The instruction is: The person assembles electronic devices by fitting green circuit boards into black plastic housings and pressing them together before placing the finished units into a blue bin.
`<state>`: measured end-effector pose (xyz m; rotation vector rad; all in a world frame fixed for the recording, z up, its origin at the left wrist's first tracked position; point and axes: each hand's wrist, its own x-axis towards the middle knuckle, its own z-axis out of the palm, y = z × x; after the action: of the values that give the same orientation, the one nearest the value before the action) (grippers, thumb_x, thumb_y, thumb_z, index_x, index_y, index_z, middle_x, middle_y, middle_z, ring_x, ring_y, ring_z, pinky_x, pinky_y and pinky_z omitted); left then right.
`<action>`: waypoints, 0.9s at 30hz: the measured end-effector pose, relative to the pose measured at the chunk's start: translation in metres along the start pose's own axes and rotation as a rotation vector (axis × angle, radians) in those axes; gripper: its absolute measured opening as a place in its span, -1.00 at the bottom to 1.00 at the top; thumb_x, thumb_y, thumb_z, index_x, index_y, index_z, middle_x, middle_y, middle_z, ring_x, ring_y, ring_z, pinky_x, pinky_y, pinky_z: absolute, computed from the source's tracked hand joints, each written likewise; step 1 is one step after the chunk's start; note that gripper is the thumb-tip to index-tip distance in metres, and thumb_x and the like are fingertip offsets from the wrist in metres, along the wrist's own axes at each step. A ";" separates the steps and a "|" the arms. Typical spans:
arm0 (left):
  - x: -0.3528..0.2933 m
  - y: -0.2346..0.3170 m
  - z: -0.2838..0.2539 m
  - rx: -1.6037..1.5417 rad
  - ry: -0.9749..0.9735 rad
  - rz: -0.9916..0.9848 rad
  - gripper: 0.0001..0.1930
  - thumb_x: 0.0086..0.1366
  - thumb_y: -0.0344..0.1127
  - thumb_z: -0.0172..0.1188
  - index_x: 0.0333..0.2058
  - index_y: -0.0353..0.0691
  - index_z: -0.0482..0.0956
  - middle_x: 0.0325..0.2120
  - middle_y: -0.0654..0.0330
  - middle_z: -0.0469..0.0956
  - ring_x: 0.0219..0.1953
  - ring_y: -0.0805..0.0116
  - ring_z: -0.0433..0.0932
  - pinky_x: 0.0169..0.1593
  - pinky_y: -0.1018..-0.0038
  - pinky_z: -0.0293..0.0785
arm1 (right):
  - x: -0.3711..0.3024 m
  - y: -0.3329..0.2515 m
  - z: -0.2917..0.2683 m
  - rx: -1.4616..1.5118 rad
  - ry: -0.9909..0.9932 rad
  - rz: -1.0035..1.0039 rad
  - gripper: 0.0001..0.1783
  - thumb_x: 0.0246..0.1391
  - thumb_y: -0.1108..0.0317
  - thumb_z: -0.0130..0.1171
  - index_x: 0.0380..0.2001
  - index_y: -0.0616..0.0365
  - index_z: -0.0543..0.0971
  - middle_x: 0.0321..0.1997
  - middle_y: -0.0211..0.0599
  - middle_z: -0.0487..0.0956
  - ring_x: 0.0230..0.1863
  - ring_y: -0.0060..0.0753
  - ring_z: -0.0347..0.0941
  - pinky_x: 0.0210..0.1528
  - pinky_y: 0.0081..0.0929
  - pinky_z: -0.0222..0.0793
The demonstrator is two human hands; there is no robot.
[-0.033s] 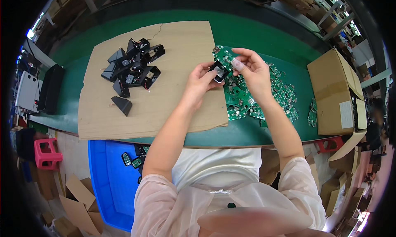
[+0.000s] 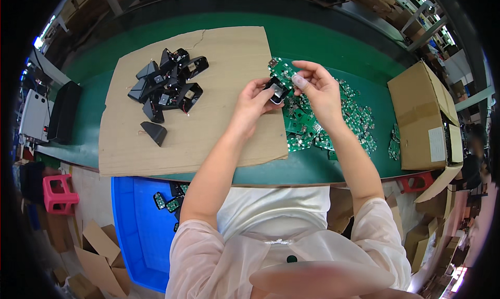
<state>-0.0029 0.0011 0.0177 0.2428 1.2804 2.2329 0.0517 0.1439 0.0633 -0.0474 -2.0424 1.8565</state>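
Left hand (image 2: 252, 104) grips one black housing (image 2: 280, 89), right hand (image 2: 320, 92) pinches one green board (image 2: 282, 70), held above right edge of cardboard sheet (image 2: 208, 109).
Toward the sheet's left edge: housing heap (image 2: 161, 82), roughly nine, overlap blocks exact count; one lone housing (image 2: 154, 134) nearer front edge. Held housing likely light, stiff; take by outer walls. Board probably thin, rigid, fragile; take by edges. Right of sheet, on surface (image 2: 359, 170): loose boards (image 2: 359, 121), too many to count.
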 end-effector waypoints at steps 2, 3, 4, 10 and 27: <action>0.001 -0.001 -0.003 -0.007 -0.008 0.006 -0.68 0.22 -0.44 0.00 -0.06 -0.40 0.26 -0.19 0.07 0.41 -0.27 0.35 0.51 -0.23 0.47 0.56 | 0.000 0.001 0.001 -0.014 0.009 0.019 -0.69 0.01 0.52 0.11 -0.12 0.26 0.44 -0.36 -0.39 0.45 -0.37 -0.65 0.37 -0.38 -0.70 0.38; 0.001 -0.002 -0.004 -0.013 -0.016 0.010 -0.68 0.22 -0.44 0.00 -0.06 -0.39 0.27 -0.19 0.08 0.41 -0.28 0.35 0.51 -0.23 0.47 0.56 | 0.001 0.001 0.001 -0.027 0.020 0.039 -0.69 0.01 0.52 0.12 -0.12 0.27 0.44 -0.38 -0.39 0.45 -0.37 -0.65 0.37 -0.39 -0.71 0.37; 0.002 -0.002 -0.005 -0.014 -0.017 0.012 -0.68 0.22 -0.44 0.00 -0.06 -0.39 0.27 -0.19 0.08 0.41 -0.28 0.35 0.51 -0.23 0.47 0.56 | 0.001 0.001 0.001 -0.029 0.019 0.037 -0.69 0.01 0.52 0.12 -0.12 0.27 0.44 -0.38 -0.39 0.45 -0.37 -0.65 0.37 -0.39 -0.71 0.37; 0.000 0.000 -0.001 0.030 -0.009 0.012 -0.69 0.22 -0.44 -0.03 -0.07 -0.41 0.27 -0.21 0.07 0.43 -0.24 0.33 0.51 -0.13 0.38 0.54 | 0.003 0.001 -0.002 0.018 0.080 0.068 -0.73 0.01 0.53 0.11 -0.16 0.30 0.43 -0.39 -0.36 0.46 -0.41 -0.65 0.37 -0.42 -0.71 0.36; -0.001 -0.001 0.002 -0.029 -0.042 0.025 -0.68 0.22 -0.33 0.09 -0.10 -0.35 0.31 -0.24 0.15 0.45 -0.27 0.44 0.48 -0.28 0.54 0.53 | -0.008 0.007 -0.004 -0.094 0.017 0.126 -0.77 -0.01 0.51 0.13 -0.23 0.27 0.42 -0.43 -0.41 0.44 -0.48 -0.68 0.33 -0.46 -0.74 0.31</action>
<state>-0.0007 0.0022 0.0180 0.2944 1.2280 2.2540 0.0590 0.1463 0.0546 -0.2205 -2.1589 1.8249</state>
